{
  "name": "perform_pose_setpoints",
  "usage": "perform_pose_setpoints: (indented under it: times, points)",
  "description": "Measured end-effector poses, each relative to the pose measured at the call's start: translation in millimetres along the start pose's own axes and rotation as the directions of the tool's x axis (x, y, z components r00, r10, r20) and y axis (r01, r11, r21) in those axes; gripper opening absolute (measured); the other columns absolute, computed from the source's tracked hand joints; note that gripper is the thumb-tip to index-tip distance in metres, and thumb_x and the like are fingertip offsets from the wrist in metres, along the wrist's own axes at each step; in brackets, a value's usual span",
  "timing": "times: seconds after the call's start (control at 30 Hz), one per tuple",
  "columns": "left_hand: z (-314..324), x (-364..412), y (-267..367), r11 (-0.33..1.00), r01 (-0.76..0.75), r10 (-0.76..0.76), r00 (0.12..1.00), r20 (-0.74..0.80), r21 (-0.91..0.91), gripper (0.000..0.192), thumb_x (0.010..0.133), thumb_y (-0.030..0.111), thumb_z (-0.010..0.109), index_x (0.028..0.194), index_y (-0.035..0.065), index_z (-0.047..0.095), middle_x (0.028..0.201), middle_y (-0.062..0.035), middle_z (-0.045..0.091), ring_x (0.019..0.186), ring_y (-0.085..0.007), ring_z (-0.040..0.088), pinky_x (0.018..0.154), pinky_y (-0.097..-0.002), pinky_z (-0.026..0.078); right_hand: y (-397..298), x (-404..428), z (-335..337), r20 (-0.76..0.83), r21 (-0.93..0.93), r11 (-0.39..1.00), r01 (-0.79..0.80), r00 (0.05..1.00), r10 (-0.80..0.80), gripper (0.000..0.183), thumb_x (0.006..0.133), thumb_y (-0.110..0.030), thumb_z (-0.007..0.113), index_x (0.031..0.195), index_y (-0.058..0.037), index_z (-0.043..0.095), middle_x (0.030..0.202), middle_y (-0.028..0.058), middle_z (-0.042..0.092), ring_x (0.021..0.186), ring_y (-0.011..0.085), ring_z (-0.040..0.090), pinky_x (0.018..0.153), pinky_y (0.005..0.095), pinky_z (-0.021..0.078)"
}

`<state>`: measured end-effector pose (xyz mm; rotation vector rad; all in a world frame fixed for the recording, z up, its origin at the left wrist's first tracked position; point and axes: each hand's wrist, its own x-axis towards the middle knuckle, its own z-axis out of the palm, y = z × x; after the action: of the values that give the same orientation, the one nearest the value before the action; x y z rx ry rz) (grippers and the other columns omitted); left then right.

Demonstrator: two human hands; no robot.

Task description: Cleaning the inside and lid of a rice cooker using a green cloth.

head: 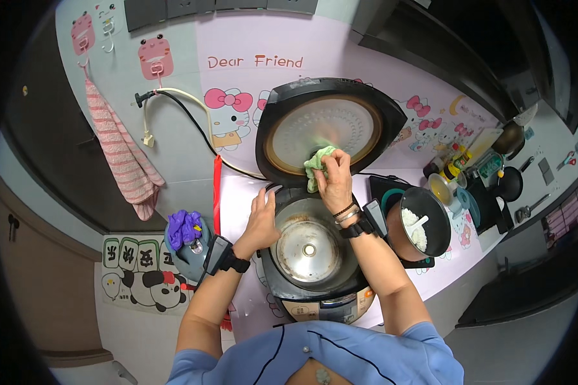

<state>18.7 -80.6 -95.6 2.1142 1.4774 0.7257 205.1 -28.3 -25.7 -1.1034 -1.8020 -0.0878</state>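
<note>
A rice cooker point(318, 301) stands before me with its lid point(328, 126) raised and no inner pot in it; the heating plate point(309, 250) shows brown stains. My right hand point(336, 179) grips a crumpled green cloth point(318, 166) against the lower part of the lid's pale inner face. At the cooker's left rim rests my left hand point(262, 219), fingers apart, with nothing held. To the right, a pot point(440, 236) holds white rice point(420, 238) and a white spoon point(416, 224); it sits on a dark cooktop point(416, 263).
Power cords point(192, 120) hang from a wall hook behind the cooker's left side. Bottles point(455, 166), a frying pan point(510, 184) and a yellowish container point(440, 188) stand at the far right. A blue-grey bin point(188, 262) with a purple bag is at the left; a striped towel point(120, 149) hangs above.
</note>
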Motion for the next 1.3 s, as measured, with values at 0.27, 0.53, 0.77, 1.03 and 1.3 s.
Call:
perform_pose_setpoints:
  times: [0.27, 0.53, 0.77, 1.03, 1.3]
  points:
    - [2, 3, 1, 0.998, -0.025, 0.025, 1.000, 0.005, 0.052, 0.084, 0.056, -0.007, 0.061, 0.132, -0.0121, 0.024, 0.136, -0.0343, 0.021, 0.123, -0.0479, 0.028, 0.104, -0.0452, 0.029, 21, 4, -8, -0.017, 0.131, 0.991, -0.021, 1.000, 0.023, 0.017, 0.072, 0.005, 0.058, 0.086, -0.0016, 0.050, 0.088, 0.0148, 0.057, 0.075, 0.0303, 0.057, 0.066, 0.0341, 0.0464]
    - [2, 1, 1, 0.999, -0.027, 0.027, 0.999, -0.021, 0.017, 0.083, 0.056, -0.006, 0.061, 0.132, -0.0110, 0.025, 0.137, -0.0345, 0.020, 0.123, -0.0485, 0.028, 0.103, -0.0462, 0.029, 23, -6, -9, -0.141, 0.230, 0.960, -0.158, 0.971, 0.193, 0.020, 0.075, -0.002, 0.062, 0.092, -0.0021, 0.052, 0.088, 0.0139, 0.055, 0.079, 0.0234, 0.057, 0.068, 0.0310, 0.0462]
    - [0, 2, 2, 0.999, -0.043, 0.043, 0.999, -0.022, 0.009, 0.084, 0.056, -0.006, 0.060, 0.131, -0.0119, 0.024, 0.136, -0.0356, 0.021, 0.123, -0.0486, 0.028, 0.104, -0.0456, 0.028, 18, 7, -7, -0.035, 0.094, 0.995, -0.040, 0.998, 0.043, 0.021, 0.073, 0.000, 0.061, 0.091, -0.0018, 0.051, 0.085, 0.0161, 0.053, 0.076, 0.0344, 0.054, 0.067, 0.0357, 0.0448]
    - [0, 0, 4, 1.000, -0.017, 0.017, 1.000, -0.009, 0.016, 0.084, 0.056, -0.007, 0.058, 0.132, -0.0127, 0.024, 0.135, -0.0373, 0.021, 0.123, -0.0487, 0.028, 0.106, -0.0433, 0.026, -5, 9, -17, -0.208, 0.047, 0.998, 0.049, 0.977, -0.038, 0.024, 0.076, 0.000, 0.060, 0.099, -0.0018, 0.054, 0.093, 0.0166, 0.055, 0.086, 0.0324, 0.056, 0.075, 0.0369, 0.0449]
    - [-1, 1, 3, 0.999, -0.029, 0.029, 1.000, 0.008, 0.043, 0.086, 0.056, -0.005, 0.061, 0.132, -0.0128, 0.023, 0.136, -0.0371, 0.021, 0.123, -0.0494, 0.027, 0.105, -0.0445, 0.026, -19, 27, -10, 0.325, -0.448, 0.746, 0.493, 0.867, -0.378, 0.029, 0.071, -0.013, 0.056, 0.098, -0.0042, 0.060, 0.098, 0.0095, 0.052, 0.095, 0.0255, 0.050, 0.085, 0.0384, 0.0386]
